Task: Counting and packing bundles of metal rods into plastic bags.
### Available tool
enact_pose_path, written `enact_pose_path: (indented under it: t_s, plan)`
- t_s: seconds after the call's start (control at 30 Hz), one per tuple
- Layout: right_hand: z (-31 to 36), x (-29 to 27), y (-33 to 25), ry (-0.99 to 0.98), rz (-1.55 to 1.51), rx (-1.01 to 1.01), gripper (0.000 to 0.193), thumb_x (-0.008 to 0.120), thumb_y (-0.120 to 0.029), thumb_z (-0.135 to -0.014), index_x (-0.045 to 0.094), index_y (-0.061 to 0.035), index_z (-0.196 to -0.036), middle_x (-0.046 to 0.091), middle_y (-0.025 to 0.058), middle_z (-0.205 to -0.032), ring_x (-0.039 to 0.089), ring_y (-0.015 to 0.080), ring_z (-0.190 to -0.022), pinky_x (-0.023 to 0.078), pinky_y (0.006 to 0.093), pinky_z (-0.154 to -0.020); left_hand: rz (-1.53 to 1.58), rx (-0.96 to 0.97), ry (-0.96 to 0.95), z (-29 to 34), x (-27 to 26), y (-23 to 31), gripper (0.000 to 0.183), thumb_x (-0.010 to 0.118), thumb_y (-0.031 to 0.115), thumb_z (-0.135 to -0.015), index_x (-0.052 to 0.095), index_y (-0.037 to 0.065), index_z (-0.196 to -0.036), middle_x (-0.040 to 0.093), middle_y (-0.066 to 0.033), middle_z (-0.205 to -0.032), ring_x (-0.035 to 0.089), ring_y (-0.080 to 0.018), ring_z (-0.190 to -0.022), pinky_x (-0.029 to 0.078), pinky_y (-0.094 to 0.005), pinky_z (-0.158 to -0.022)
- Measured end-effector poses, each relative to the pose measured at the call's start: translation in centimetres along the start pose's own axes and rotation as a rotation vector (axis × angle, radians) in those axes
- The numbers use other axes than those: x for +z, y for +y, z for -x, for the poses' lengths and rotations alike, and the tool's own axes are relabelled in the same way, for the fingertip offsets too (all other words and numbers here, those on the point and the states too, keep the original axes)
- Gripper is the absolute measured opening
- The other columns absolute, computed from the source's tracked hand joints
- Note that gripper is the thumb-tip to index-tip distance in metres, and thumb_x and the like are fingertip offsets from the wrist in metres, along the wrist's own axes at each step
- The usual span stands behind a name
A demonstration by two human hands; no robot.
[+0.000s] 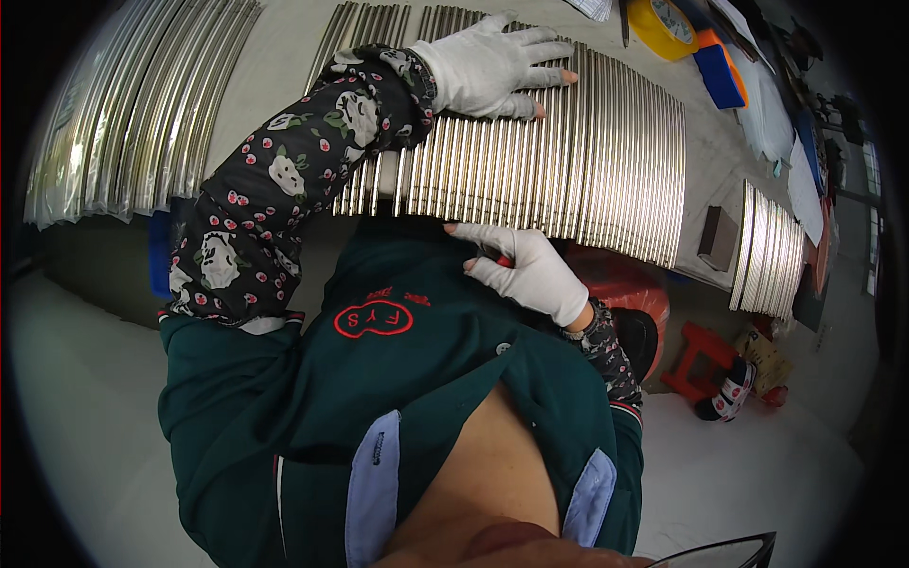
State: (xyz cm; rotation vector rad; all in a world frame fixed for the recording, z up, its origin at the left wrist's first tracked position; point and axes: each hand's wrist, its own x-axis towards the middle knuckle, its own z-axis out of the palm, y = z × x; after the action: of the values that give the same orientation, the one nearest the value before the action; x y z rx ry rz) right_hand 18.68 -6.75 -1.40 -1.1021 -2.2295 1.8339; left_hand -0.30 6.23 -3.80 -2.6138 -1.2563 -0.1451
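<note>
Bagged rods are lying far left. Left hand is spreading flat on the central metal rods; right hand is hanging by their near edge, half-curling around a red item (can't tell if gripping). Dark block is sitting farther right.

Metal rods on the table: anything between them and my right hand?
Nothing visible. Your right hand is close to the near ends of the metal rods, with no object showing between; your left hand rests on them.
</note>
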Motion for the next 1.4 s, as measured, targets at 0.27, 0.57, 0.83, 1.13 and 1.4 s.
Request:
enact_pose_path:
  t_s: [0.27, 0.57, 0.83, 1.13, 1.4]
  plan:
    - [-0.2, 1.4, 0.6, 0.007, -0.011, -0.144, 0.040, 0.064, -0.001, -0.082, 0.057, -0.0032, -0.121, 0.053, 0.0013, -0.073, 0.044, 0.0067, -0.064, 0.043, 0.0215, -0.063, 0.181, 0.110, 0.083, 1.1, -3.0, -2.0, 0.061, 0.040, 0.050, -0.089, 0.037, 0.014, -0.138, 0.029, -0.0136, -0.146, 0.026, -0.0290, -0.135, 0.023, -0.0493, -0.107]
    - [-0.3, 1.2, -0.2, -0.057, -0.047, -0.071, 0.036, 0.065, -0.009, -0.081, 0.059, -0.0044, -0.116, 0.065, 0.0141, -0.109, 0.065, 0.0259, -0.097, 0.049, 0.0294, -0.085, 0.338, 0.090, 0.090, 9.4, -3.1, -8.3, 0.060, 0.048, 0.039, -0.088, 0.039, 0.002, -0.135, 0.033, -0.0237, -0.141, 0.030, -0.0365, -0.132, 0.026, -0.0517, -0.103]
    - [-1.5, 2.2, -0.6, -0.063, -0.038, -0.202, 0.036, 0.062, 0.000, -0.083, 0.058, -0.0029, -0.119, 0.064, 0.0063, -0.086, 0.052, 0.0070, -0.070, 0.047, 0.0225, -0.070, 0.362, 0.039, 0.124, 6.5, -2.9, -5.4, 0.060, 0.048, 0.038, -0.088, 0.038, 0.003, -0.136, 0.032, -0.0232, -0.142, 0.029, -0.0369, -0.133, 0.024, -0.0523, -0.104]
    - [-1.3, 1.8, -1.9, -0.088, 0.026, -0.125, 0.036, 0.064, -0.009, -0.082, 0.059, -0.0052, -0.117, 0.065, 0.0138, -0.108, 0.066, 0.0251, -0.094, 0.051, 0.0301, -0.083, 0.329, -0.065, 0.135, 9.2, -2.6, -8.9, 0.060, 0.049, 0.037, -0.088, 0.037, 0.003, -0.137, 0.032, -0.0227, -0.142, 0.027, -0.0374, -0.134, 0.023, -0.0530, -0.105]
    - [-2.3, 2.1, -2.0, -0.114, 0.038, -0.169, 0.037, 0.064, -0.009, -0.082, 0.059, -0.0054, -0.118, 0.065, 0.0135, -0.109, 0.065, 0.0254, -0.096, 0.051, 0.0295, -0.085, 0.317, -0.143, 0.150, 10.3, -3.2, -8.1, 0.061, 0.050, 0.036, -0.088, 0.036, 0.003, -0.137, 0.032, -0.0222, -0.143, 0.026, -0.0378, -0.134, 0.021, -0.0537, -0.106]
